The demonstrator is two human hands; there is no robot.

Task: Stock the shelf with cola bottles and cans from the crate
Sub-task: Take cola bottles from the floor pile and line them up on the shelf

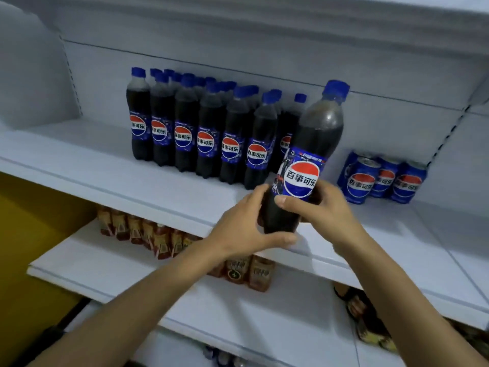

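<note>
Round the bottle (318,133), left hand (238,223) below right hand (324,207)

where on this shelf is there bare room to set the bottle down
Bare shelf stretches left of the bottle rows, along their front, and right of the cans. A gap between rows and cans sits behind the held bottle. The rows are packed tight.

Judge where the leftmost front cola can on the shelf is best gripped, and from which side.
Probably by the top rim of the leftmost front can, reaching from above and in front. It stands upright, the next can sits against its right and others stand behind, leaving its top and front free.
</note>
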